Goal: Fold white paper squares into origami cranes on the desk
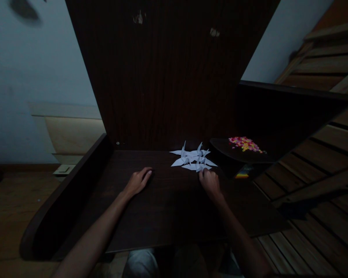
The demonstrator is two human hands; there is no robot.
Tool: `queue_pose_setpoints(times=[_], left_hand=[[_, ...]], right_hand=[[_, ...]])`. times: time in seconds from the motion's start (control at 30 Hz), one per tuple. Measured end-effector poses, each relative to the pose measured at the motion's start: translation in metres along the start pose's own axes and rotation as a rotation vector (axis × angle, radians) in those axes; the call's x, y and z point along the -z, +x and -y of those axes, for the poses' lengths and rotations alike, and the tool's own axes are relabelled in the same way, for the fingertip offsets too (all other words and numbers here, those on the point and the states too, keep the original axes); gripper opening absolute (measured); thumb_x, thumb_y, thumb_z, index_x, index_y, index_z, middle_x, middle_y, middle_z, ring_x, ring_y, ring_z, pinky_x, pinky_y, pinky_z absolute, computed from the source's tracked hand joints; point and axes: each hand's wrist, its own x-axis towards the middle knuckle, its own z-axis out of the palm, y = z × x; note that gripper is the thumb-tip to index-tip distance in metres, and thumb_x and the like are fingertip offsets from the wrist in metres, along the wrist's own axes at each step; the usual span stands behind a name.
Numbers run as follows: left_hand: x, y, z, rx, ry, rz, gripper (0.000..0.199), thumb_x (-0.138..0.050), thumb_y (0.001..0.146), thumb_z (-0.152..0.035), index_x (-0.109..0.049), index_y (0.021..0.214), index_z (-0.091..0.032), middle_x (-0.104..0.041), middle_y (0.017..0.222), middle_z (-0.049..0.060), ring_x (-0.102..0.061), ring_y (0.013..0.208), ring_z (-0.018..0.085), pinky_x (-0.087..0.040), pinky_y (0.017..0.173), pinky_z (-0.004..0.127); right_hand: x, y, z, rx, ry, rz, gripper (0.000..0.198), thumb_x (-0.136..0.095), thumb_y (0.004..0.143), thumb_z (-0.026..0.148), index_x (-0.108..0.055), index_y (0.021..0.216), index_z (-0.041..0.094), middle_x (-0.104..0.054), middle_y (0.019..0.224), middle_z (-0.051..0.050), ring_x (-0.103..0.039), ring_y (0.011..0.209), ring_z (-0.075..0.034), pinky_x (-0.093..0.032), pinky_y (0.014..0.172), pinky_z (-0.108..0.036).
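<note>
Several white folded paper cranes (191,159) stand close together on the dark wooden desk (159,216), near its back panel. My right hand (211,182) is at the front of the group, fingers curled and closed on the near end of the closest paper crane (201,167). Its fingertips are partly hidden behind the hand. To the left, apart from the cranes, my left hand (138,180) rests on the desk with thumb and forefinger stretched out and nothing in it.
On a rounded side shelf (223,148) at the right lies a heap of small pink, red and yellow pieces (246,144). A rainbow-striped item (242,174) sits beneath that shelf. A raised side board (66,193) borders the desk's left. Wooden slats (321,173) stand at the right.
</note>
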Motion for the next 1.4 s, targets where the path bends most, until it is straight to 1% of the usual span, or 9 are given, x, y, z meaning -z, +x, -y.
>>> queue_pose_setpoints(times=[0.33, 0.5, 0.63, 0.73, 0.87, 0.97, 1.07, 1.27, 1.4], left_hand=[[-0.002, 0.001, 0.005, -0.002, 0.054, -0.072, 0.038, -0.033, 0.095, -0.042, -0.058, 0.114, -0.022, -0.070, 0.108, 0.007, -0.067, 0.095, 0.021, -0.051, 0.088, 0.033], [-0.005, 0.001, 0.011, -0.087, 0.144, -0.222, 0.033, -0.037, 0.093, -0.034, -0.059, 0.112, -0.019, -0.067, 0.107, 0.010, -0.061, 0.101, 0.024, -0.047, 0.093, 0.040], [-0.005, -0.002, 0.012, -0.104, 0.261, -0.269, 0.030, -0.040, 0.092, -0.030, -0.058, 0.113, -0.019, -0.065, 0.107, 0.011, -0.058, 0.101, 0.026, -0.043, 0.093, 0.044], [-0.005, -0.003, 0.010, -0.135, 0.315, -0.257, 0.030, -0.041, 0.091, -0.028, -0.058, 0.113, -0.018, -0.062, 0.112, 0.013, -0.055, 0.105, 0.027, -0.042, 0.093, 0.044], [-0.006, -0.002, 0.006, -0.204, 0.344, -0.195, 0.030, -0.043, 0.089, -0.025, -0.058, 0.114, -0.018, -0.059, 0.121, 0.013, -0.052, 0.113, 0.028, -0.041, 0.097, 0.045], [-0.007, -0.003, 0.003, -0.233, 0.377, -0.150, 0.032, -0.042, 0.090, -0.025, -0.058, 0.116, -0.016, -0.056, 0.129, 0.014, -0.048, 0.121, 0.029, -0.038, 0.101, 0.047], [-0.005, -0.008, -0.003, -0.236, 0.410, -0.113, 0.034, -0.042, 0.091, -0.028, -0.056, 0.120, -0.016, -0.052, 0.135, 0.014, -0.043, 0.127, 0.029, -0.035, 0.105, 0.050], [-0.001, -0.024, -0.011, -0.208, 0.413, -0.030, 0.043, -0.043, 0.093, -0.039, -0.049, 0.130, -0.019, -0.044, 0.143, 0.011, -0.035, 0.135, 0.029, -0.032, 0.108, 0.051], [-0.006, -0.035, -0.006, -0.210, 0.394, 0.069, 0.050, -0.039, 0.094, -0.045, -0.043, 0.138, -0.021, -0.037, 0.149, 0.008, -0.027, 0.140, 0.028, -0.028, 0.111, 0.051]], right_hand=[[0.006, -0.011, -0.004, -0.149, 0.054, 0.023, 0.043, -0.048, 0.088, 0.048, -0.063, 0.104, 0.012, -0.069, 0.090, -0.019, -0.068, 0.083, -0.028, -0.046, 0.066, -0.033], [-0.005, -0.034, -0.004, -0.116, 0.028, 0.071, 0.035, -0.047, 0.089, 0.045, -0.067, 0.087, 0.016, -0.068, 0.080, -0.013, -0.066, 0.071, -0.023, -0.042, 0.061, -0.029], [-0.021, -0.047, 0.001, 0.088, 0.039, -0.111, 0.027, -0.045, 0.091, 0.032, -0.065, 0.081, 0.017, -0.067, 0.085, -0.010, -0.063, 0.075, -0.021, -0.039, 0.062, -0.027], [-0.029, -0.047, 0.007, 0.300, 0.118, -0.230, 0.027, -0.042, 0.091, 0.026, -0.063, 0.077, 0.017, -0.067, 0.084, -0.010, -0.061, 0.083, -0.021, -0.041, 0.073, -0.029], [-0.034, -0.038, 0.018, 0.494, 0.277, -0.306, 0.027, -0.042, 0.092, 0.027, -0.064, 0.102, 0.013, -0.067, 0.105, -0.013, -0.059, 0.101, -0.022, -0.041, 0.092, -0.033], [-0.034, -0.033, 0.028, 0.590, 0.346, -0.289, 0.039, -0.044, 0.092, 0.033, -0.055, 0.123, 0.011, -0.056, 0.131, -0.014, -0.047, 0.124, -0.024, -0.036, 0.105, -0.038], [-0.033, -0.029, 0.037, 0.680, 0.356, -0.221, 0.051, -0.047, 0.091, 0.038, -0.048, 0.133, 0.009, -0.043, 0.144, -0.015, -0.033, 0.136, -0.027, -0.030, 0.111, -0.043], [-0.043, -0.025, 0.048, 0.804, 0.372, -0.057, 0.062, -0.044, 0.091, 0.047, -0.036, 0.142, 0.012, -0.027, 0.152, -0.014, -0.017, 0.143, -0.029, -0.023, 0.114, -0.050], [-0.055, -0.027, 0.052, 0.842, 0.369, 0.007, 0.062, -0.043, 0.092, 0.047, -0.033, 0.144, 0.014, -0.024, 0.153, -0.014, -0.017, 0.143, -0.028, -0.021, 0.114, -0.050]])
